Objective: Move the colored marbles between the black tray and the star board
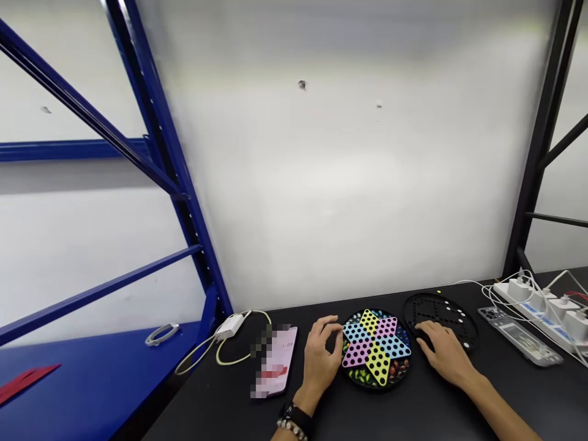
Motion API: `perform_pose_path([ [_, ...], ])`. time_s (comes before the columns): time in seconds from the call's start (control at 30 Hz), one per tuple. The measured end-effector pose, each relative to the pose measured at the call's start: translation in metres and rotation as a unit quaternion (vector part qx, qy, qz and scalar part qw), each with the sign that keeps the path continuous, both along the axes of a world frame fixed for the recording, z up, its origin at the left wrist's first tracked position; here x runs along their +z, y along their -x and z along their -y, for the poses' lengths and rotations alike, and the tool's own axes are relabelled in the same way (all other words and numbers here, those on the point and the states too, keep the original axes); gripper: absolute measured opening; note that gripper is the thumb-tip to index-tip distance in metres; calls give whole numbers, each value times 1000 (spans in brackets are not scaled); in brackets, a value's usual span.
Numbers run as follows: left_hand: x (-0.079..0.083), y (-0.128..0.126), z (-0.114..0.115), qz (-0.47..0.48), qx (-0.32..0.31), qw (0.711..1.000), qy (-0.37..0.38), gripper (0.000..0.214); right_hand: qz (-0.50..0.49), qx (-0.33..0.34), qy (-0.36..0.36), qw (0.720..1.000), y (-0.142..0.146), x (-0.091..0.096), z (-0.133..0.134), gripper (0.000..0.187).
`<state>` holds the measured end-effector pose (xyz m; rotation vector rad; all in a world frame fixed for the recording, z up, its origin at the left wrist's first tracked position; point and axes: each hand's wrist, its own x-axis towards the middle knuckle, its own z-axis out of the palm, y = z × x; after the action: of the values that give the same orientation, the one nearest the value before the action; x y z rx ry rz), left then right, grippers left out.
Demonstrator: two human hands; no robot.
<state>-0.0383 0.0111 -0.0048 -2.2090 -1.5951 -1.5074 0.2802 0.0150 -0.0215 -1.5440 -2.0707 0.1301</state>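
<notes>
A round Chinese checkers board [379, 364] with a yellow, pink and blue star lies on the black table. Colourful small pegs fill the pockets around the star. My left hand [321, 355] is at the board's left rim, its thumb and curled fingers closed against the edge. To the right lies a round black tray [473, 324] with holes and a few white pieces. My right hand [443, 349] rests over the tray's lower left part, palm down, thumb and fingers apart. Nothing shows in its fingers, though their undersides are hidden.
A phone [278, 361] lies left of my left hand, beside a white adapter with a cable [229, 327]. On the right are a grey see-through case [521, 337] and a power strip [542, 312] with tangled white cords. Behind the table [340, 416] stands a white wall.
</notes>
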Motion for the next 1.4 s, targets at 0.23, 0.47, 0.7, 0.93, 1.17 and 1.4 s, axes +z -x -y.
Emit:
perform_pose_path([
  [0.23,-3,2,-1,39,-24,999,-29,17,75,-7,33,997,49,12,-5,35],
  [0.47,-2,3,2,44,-21,998,-27,18,159,-75,24,984,76,4,-23,23],
  [0.7,-2,2,3,48,-31,998,-9,19,182,-44,11,982,72,5,-21,24],
  [0.93,-1,2,4,47,-34,998,-8,19,154,-46,53,986,70,5,-24,25],
  [1.17,-1,1,3,43,-31,999,-8,19,132,-47,86,986,70,8,-22,27],
  [1.4,-3,3,0,39,-31,999,-1,19,156,-66,105,980,72,11,-23,36],
])
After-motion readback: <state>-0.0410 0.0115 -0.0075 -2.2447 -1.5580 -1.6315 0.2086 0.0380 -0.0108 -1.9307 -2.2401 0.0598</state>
